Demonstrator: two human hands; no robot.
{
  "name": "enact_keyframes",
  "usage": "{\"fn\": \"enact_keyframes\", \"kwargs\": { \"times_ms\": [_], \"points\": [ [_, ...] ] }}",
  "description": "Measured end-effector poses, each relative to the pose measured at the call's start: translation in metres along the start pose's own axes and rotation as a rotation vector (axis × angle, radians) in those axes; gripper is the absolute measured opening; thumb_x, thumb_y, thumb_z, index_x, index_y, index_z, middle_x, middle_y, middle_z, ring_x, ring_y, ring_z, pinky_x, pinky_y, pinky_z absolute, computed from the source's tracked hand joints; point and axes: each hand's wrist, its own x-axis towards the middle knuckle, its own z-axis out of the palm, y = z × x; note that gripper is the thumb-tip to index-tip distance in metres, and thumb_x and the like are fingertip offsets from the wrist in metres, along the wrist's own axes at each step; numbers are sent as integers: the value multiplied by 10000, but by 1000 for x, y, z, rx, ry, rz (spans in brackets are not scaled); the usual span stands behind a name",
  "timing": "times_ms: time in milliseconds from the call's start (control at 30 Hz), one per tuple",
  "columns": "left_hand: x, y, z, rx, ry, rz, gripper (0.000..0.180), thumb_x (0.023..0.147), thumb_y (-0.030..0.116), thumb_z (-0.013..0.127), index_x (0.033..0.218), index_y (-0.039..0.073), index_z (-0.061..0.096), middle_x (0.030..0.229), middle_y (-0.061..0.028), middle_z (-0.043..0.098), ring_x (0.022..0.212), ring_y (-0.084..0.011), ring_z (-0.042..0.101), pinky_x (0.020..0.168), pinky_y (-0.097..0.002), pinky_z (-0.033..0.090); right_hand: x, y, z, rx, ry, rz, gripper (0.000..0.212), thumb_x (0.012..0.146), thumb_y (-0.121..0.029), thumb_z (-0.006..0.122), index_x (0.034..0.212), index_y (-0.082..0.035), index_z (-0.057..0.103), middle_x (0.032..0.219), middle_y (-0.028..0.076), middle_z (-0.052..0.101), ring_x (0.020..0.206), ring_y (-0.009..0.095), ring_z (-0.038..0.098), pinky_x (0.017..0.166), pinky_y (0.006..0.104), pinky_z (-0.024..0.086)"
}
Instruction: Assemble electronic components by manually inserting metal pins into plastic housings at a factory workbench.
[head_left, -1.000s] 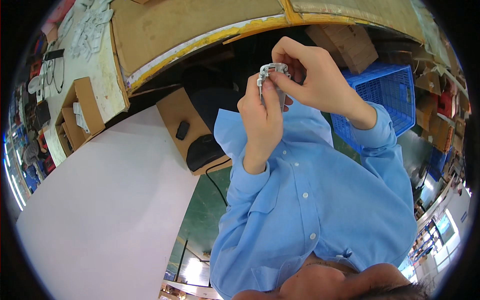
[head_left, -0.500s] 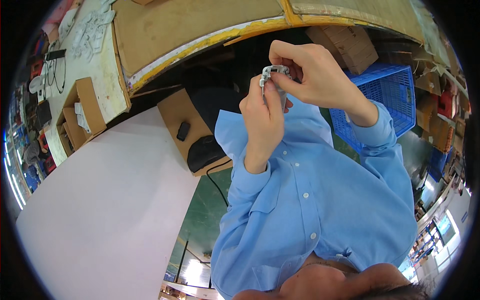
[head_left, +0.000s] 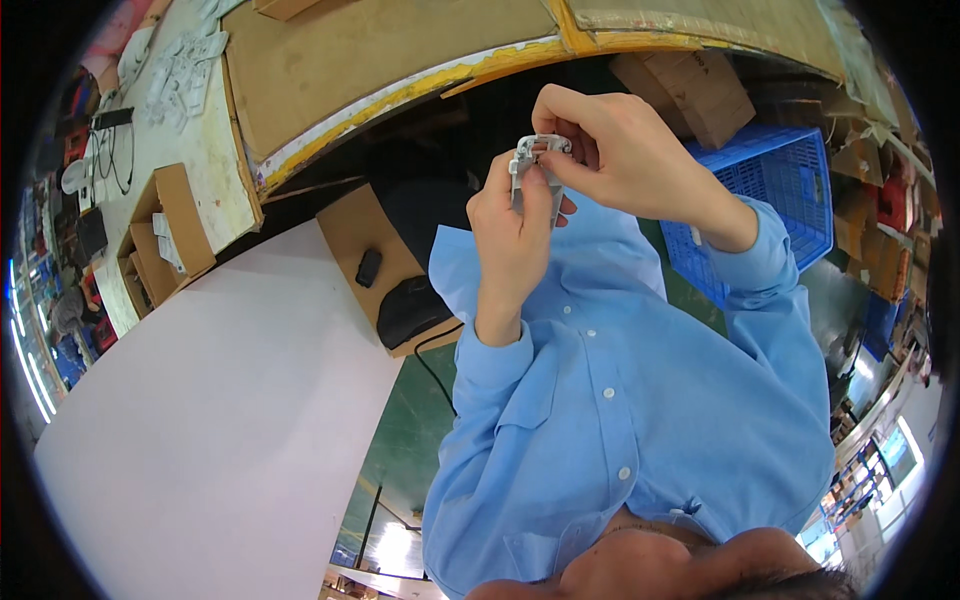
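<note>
Small grey-white moulded casing point(head_left: 519, 178), open-ended, rim irregular; held in the air between both hands, on the near side of the bench; left hand point(head_left: 507, 225), fingers closed about the casing's left side and body, thumb along its near face; right hand point(head_left: 630, 155), fingers curled inward, thumb tip at the casing's open end; whether they grip the rim or a separate small piece cannot be told.

Light-blue buttoned shirt point(head_left: 700, 370), long-sleeved, worn by the person; blue perforated plastic crate point(head_left: 815, 190), right of the hands; brown closed cardboard box point(head_left: 695, 100), beyond the crate; brown-topped bench point(head_left: 400, 60) with a worn yellow edge, far side.

Flat brown cardboard piece point(head_left: 345, 220), left of the left hand, bearing a small black oblong object point(head_left: 369, 267) and a larger black rounded object point(head_left: 408, 310); large white flat surface point(head_left: 220, 370), left; open brown cardboard box point(head_left: 190, 225), far left; grey-white moulded parts point(head_left: 185, 75), heaped beyond it.
</note>
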Motion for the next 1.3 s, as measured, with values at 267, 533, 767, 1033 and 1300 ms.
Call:
{"fn": "enact_keyframes", "kwargs": {
  "times_ms": [267, 533, 767, 1033, 1300],
  "points": [
    [-1, -4, -1, -28, -45, -11, 256, 1010, 187, 491, 1134, -14, 588, 784, -71, 671, 649, -118, 654, 558, -233, 513, -6, -2, 1, -56, -22, 26, 135, 830, -116, 617, 912, -78, 516, 696, 104, 627, 654, 310, 634, 544, 409, 457],
    [2, -7, 0, -35, -54, 10, 254, 1015, 180, 478, 1142, -13, 584, 804, -78, 677, 651, -121, 654, 551, -235, 513, -5, 1, 3, -88, -27, 1, 134, 843, -110, 606, 921, -76, 503, 711, 98, 633, 666, 311, 645, 529, 413, 460],
    [3, -7, 2, -42, -8, 9, 237, 1006, 169, 493, 1117, -18, 589, 791, -81, 677, 641, -115, 649, 546, -232, 512, -2, 1, 6, -126, 22, -47, 136, 843, -117, 604, 925, -80, 501, 735, 95, 639, 690, 315, 648, 536, 417, 471],
    [8, -7, -5, -48, 134, -42, 161, 956, 109, 570, 1064, -10, 584, 785, -59, 654, 628, -94, 610, 565, -233, 493, 10, -1, 21, -127, 53, -59, 159, 818, -104, 637, 931, -78, 528, 806, 91, 615, 739, 310, 635, 596, 397, 492],
    [35, -17, -45, 232, 208, 161, 168, 955, 120, 581, 989, -36, 633, 785, -39, 648, 694, -64, 567, 599, -230, 474, 51, 14, -6, -102, -57, -24, 214, 859, -213, 643, 981, -55, 566, 782, 106, 653, 719, 324, 646, 590, 441, 485]
  ]
}}
